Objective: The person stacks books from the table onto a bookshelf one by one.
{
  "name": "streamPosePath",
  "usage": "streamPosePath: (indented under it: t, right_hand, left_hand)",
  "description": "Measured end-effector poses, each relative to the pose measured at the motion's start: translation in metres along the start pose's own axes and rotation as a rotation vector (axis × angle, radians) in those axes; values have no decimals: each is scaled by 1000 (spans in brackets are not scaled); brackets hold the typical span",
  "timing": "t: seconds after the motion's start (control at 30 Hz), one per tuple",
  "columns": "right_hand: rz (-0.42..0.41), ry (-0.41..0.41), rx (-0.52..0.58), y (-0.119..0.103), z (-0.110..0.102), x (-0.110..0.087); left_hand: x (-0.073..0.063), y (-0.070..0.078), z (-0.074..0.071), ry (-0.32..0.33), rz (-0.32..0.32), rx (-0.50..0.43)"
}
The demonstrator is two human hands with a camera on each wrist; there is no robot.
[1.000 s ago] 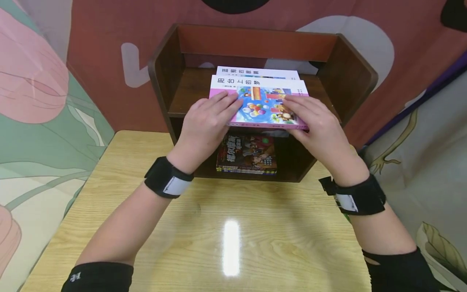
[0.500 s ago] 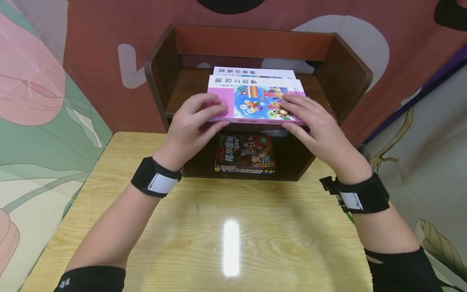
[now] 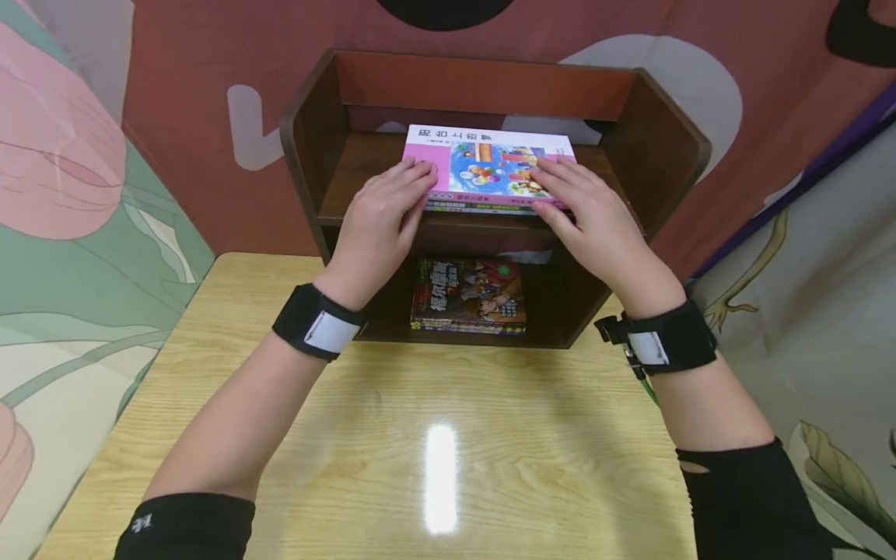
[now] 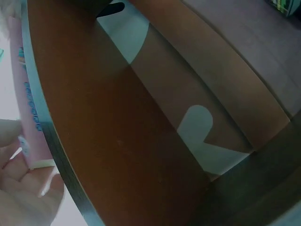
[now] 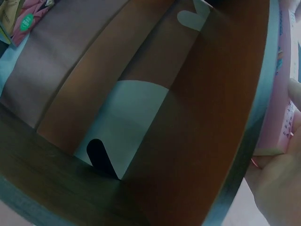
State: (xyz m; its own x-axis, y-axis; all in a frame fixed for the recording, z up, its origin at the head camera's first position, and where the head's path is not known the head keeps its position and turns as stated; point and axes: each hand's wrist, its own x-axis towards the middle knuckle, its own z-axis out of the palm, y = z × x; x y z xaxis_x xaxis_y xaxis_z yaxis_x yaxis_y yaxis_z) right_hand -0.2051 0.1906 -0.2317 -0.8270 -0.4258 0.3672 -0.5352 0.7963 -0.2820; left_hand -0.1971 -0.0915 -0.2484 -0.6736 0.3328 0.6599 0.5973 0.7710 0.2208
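Observation:
A pink and white picture-cover book [image 3: 428, 166] lies flat on top of another book [image 3: 483, 208] on the upper board of a small brown bookshelf [image 3: 490, 76]. My left hand [image 3: 383, 225] holds the top book at its left front corner, fingers over the cover. At the right front corner my right hand [image 3: 595, 218] grips it, fingers on the cover and thumb at the spine edge. The left wrist view shows the pink book end [image 4: 35, 136] beside the left fingers. In the right wrist view, a pink book end [image 5: 277, 122] meets the right hand.
Below, on the bottom board, lies a stack of dark-covered books [image 3: 470, 294]. The shelf stands at the back of a glossy wooden table [image 3: 350, 467], against a patterned red cloth [image 3: 189, 155]. Side panels [image 3: 665, 148] of the shelf flank both hands.
The pink book has moved back and now covers the book below, whose title strip showed before. My left hand let its fingers spread, then settled back on the corner. Both hands have moved forward.

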Motion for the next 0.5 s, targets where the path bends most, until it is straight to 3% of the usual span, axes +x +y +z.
streamPosePath:
  t: [0.23, 0.5]
  right_hand:
    - [31, -12, 21, 3, 0, 9]
    - [66, -30, 69, 7, -1, 13]
  left_hand:
    - [9, -1, 3, -36, -112, -18]
    - [13, -2, 6, -30, -175, -80]
